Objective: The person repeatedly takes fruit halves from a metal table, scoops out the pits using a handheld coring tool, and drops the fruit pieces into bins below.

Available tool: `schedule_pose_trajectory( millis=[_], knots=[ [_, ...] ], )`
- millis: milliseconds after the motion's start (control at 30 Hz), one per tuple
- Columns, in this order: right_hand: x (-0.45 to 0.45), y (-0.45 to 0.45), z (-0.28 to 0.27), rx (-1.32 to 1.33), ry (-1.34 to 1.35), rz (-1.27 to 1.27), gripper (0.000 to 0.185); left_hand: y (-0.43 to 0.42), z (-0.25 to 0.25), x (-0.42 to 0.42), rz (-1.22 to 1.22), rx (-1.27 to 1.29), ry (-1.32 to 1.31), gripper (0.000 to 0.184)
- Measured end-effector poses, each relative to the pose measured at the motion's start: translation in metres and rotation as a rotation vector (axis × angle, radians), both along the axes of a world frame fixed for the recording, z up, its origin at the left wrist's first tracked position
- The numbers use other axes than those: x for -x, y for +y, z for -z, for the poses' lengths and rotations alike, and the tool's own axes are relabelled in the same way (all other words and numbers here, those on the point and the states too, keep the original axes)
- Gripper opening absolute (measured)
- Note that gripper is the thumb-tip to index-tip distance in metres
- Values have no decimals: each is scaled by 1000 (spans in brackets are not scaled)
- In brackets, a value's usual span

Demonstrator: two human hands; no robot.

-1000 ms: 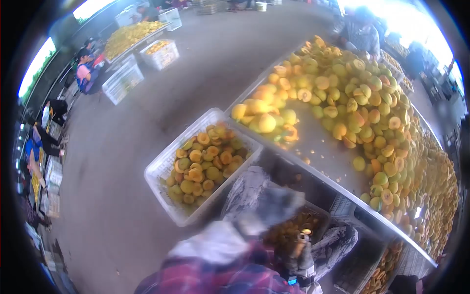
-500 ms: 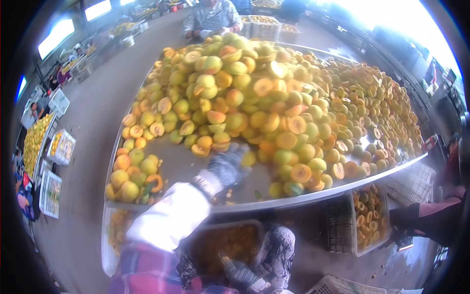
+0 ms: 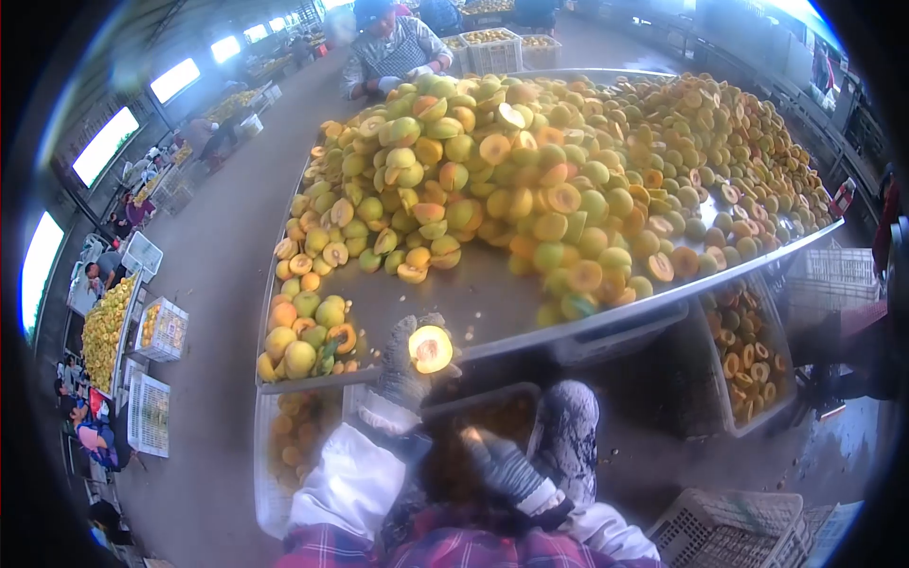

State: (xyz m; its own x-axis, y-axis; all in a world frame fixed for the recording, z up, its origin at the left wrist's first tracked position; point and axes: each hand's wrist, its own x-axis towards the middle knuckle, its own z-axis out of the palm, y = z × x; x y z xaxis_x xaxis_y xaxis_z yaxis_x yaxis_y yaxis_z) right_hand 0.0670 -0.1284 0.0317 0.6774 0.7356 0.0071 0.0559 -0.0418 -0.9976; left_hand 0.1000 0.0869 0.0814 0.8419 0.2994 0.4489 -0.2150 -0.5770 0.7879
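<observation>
My left hand, in a grey glove, holds a halved yellow fruit with its cut face up, at the near edge of the metal table. Lower and to the right is my right hand, also gloved, over a crate between my knees. Its fingers are curled, and what they hold is too small to make out. A big heap of whole and halved fruit covers much of the tabletop. A smaller group of fruit lies at the table's left corner.
A crate of fruit stands below the left corner, another crate under the right side. An empty crate is at the lower right. Across the table sits a person. Further tables, crates and people are at the left.
The view has turned right and the table now fills its middle. My left hand has come back from the heap to the table's near edge with a halved fruit. My right hand remains low.
</observation>
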Motion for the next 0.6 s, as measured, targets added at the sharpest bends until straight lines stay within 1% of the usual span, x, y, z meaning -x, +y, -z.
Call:
schedule_pose_trajectory(
  millis=[67, 100, 133, 167, 200, 233, 267, 333, 367, 433, 467, 533, 567, 600],
  knots=[
    [-7, 6, -54, -2, 46, -26, 33, -13, -2, 24, 42, 956, 134, 43],
    [-5, 5, -68, -5, 77, -51, 33, -20, -3, 32, 64, 1435, 199, 42],
    [-1, 8, -54, -1, 76, -44, 33, -30, -1, 39, 71, 1438, 202, 42],
    [-1, 14, -28, 24, -250, -38, 34, -40, 1, 47, 80, 1134, 102, 41],
    [1, 17, -23, 49, -577, -33, 35, -48, 0, 54, 86, 828, 4, 39],
    [5, 20, -20, 48, -420, -61, 38, -40, -11, 62, 134, 1470, 192, 38],
    [8, 20, -31, 53, -425, -58, 38, -54, -17, 67, 142, 1472, 191, 38],
    [13, 18, -52, 29, -141, 84, 35, -104, -24, 65, -329, 724, -173, 40],
    [16, 19, -48, 32, -146, 90, 35, -124, -30, 57, -322, 728, -175, 40],
    [24, 22, -28, 84, -758, 170, 30, -150, -40, 41, -743, 461, -484, 42],
    [27, 23, -20, 87, -757, 173, 30, -152, -38, 43, -741, 462, -482, 42],
    [30, 25, -6, 145, -441, 85, 41, -153, -32, 43, -712, 579, -518, 39],
    [29, 23, -14, 145, -440, 92, 41, -152, -27, 42, -705, 579, -516, 39],
    [27, 21, -29, 140, -191, 49, 45, -150, -21, 42, -691, 590, -543, 37]
  ],
)
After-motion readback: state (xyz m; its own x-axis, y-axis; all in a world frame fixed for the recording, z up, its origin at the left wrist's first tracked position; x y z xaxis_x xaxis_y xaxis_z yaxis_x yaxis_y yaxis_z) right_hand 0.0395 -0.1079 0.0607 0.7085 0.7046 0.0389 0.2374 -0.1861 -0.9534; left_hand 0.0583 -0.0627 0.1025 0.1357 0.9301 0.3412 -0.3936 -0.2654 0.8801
